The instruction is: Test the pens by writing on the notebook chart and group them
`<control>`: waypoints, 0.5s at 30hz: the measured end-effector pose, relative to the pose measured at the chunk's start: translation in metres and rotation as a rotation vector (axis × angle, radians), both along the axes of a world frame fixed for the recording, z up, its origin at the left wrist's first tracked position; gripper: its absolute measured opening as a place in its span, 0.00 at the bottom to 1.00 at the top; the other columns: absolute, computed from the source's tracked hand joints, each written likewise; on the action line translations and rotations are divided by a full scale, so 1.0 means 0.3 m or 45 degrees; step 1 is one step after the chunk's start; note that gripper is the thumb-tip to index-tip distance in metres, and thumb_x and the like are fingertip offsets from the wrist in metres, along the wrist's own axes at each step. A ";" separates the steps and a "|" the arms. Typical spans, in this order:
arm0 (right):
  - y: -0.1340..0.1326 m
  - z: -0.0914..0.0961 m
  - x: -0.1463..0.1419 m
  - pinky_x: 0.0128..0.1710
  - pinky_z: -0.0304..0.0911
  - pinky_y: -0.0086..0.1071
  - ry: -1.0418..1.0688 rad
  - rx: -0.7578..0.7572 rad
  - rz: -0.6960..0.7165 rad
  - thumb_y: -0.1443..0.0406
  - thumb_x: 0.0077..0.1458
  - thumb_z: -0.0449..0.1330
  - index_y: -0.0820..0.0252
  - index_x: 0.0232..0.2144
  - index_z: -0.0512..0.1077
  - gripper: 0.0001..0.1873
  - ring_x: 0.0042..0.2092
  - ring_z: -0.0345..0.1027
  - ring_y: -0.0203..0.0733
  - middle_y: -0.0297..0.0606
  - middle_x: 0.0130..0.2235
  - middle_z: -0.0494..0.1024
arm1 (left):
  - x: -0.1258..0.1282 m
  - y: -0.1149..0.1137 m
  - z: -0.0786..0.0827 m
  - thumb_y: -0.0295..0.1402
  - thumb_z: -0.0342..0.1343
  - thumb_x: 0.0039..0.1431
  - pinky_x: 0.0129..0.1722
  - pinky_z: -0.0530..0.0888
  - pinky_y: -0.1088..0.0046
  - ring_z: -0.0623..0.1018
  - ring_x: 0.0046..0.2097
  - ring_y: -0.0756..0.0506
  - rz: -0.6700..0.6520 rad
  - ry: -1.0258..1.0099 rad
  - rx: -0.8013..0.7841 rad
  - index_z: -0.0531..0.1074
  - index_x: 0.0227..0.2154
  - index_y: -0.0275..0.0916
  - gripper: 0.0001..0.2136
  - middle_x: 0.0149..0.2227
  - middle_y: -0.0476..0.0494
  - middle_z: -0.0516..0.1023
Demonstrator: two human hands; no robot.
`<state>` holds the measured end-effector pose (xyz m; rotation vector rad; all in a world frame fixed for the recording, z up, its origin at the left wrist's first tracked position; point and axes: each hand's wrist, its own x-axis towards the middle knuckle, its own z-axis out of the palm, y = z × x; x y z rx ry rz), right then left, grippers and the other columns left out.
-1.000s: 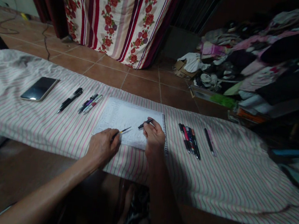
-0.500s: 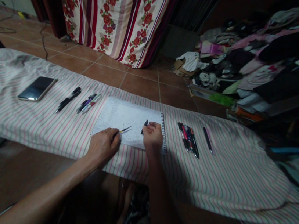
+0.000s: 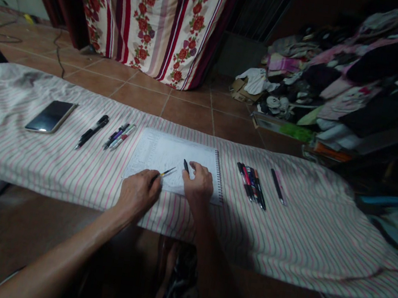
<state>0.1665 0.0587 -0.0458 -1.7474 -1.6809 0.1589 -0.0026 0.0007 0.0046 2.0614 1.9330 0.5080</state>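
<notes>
Cloth (image 3: 300, 242), notebook (image 3: 169, 147), perhaps clothes (image 3: 352, 96) beyond

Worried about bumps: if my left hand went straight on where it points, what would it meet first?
Probably the black piece in the right hand; the thin yellow-banded piece in the left hand points roughly there, though height above the notebook is unclear.

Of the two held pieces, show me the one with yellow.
The slim piece in the left hand; the dark piece in the right hand shows no yellow.
</notes>
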 end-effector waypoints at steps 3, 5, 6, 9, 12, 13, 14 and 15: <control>-0.002 -0.004 -0.002 0.46 0.57 0.37 -0.039 0.027 0.018 0.63 0.47 0.58 0.60 0.44 0.71 0.19 0.41 0.64 0.46 0.44 0.42 0.74 | -0.002 0.000 -0.003 0.37 0.43 0.60 0.33 0.65 0.72 0.77 0.38 0.44 0.004 -0.007 -0.005 0.72 0.39 0.41 0.14 0.37 0.44 0.79; -0.002 -0.007 -0.001 0.46 0.57 0.38 -0.055 0.041 0.028 0.62 0.47 0.59 0.60 0.44 0.70 0.20 0.41 0.64 0.46 0.44 0.42 0.74 | -0.002 -0.001 -0.004 0.37 0.43 0.60 0.33 0.65 0.72 0.77 0.38 0.44 0.008 -0.011 -0.011 0.72 0.39 0.41 0.13 0.37 0.44 0.79; -0.002 -0.008 0.000 0.47 0.57 0.38 -0.058 0.046 0.035 0.62 0.47 0.59 0.60 0.44 0.70 0.20 0.41 0.64 0.46 0.44 0.42 0.74 | -0.002 -0.001 -0.003 0.37 0.43 0.60 0.34 0.65 0.72 0.77 0.38 0.45 0.010 -0.013 -0.012 0.72 0.39 0.42 0.13 0.37 0.44 0.79; -0.003 -0.008 0.001 0.47 0.57 0.38 -0.058 0.037 0.054 0.61 0.46 0.60 0.61 0.46 0.69 0.22 0.42 0.64 0.47 0.44 0.43 0.74 | -0.002 -0.001 0.000 0.37 0.43 0.60 0.33 0.64 0.72 0.77 0.38 0.45 0.009 -0.022 -0.013 0.72 0.39 0.42 0.14 0.37 0.44 0.79; -0.004 0.004 0.001 0.48 0.57 0.40 -0.047 0.050 0.042 0.60 0.46 0.60 0.62 0.46 0.70 0.23 0.42 0.64 0.47 0.45 0.43 0.74 | -0.002 0.001 0.001 0.37 0.43 0.60 0.33 0.64 0.72 0.77 0.36 0.44 0.016 -0.038 -0.012 0.73 0.38 0.41 0.14 0.37 0.44 0.79; -0.006 0.013 0.000 0.48 0.57 0.40 -0.033 0.073 0.029 0.59 0.46 0.60 0.62 0.45 0.70 0.23 0.42 0.64 0.47 0.46 0.43 0.74 | -0.002 0.002 0.001 0.37 0.43 0.60 0.33 0.64 0.71 0.77 0.36 0.44 0.021 -0.046 -0.010 0.73 0.38 0.41 0.14 0.36 0.44 0.79; -0.009 0.025 -0.002 0.48 0.57 0.40 -0.012 0.105 0.015 0.59 0.47 0.59 0.61 0.45 0.71 0.21 0.41 0.64 0.47 0.46 0.42 0.74 | -0.001 0.003 0.001 0.37 0.44 0.60 0.33 0.64 0.71 0.77 0.36 0.44 0.026 -0.057 -0.010 0.73 0.38 0.41 0.14 0.36 0.43 0.79; -0.013 0.039 -0.005 0.48 0.57 0.39 0.019 0.141 0.000 0.60 0.49 0.58 0.61 0.44 0.71 0.20 0.41 0.65 0.46 0.45 0.42 0.74 | -0.001 0.004 0.001 0.37 0.44 0.60 0.33 0.64 0.71 0.77 0.36 0.44 0.029 -0.070 -0.012 0.73 0.38 0.41 0.13 0.36 0.43 0.79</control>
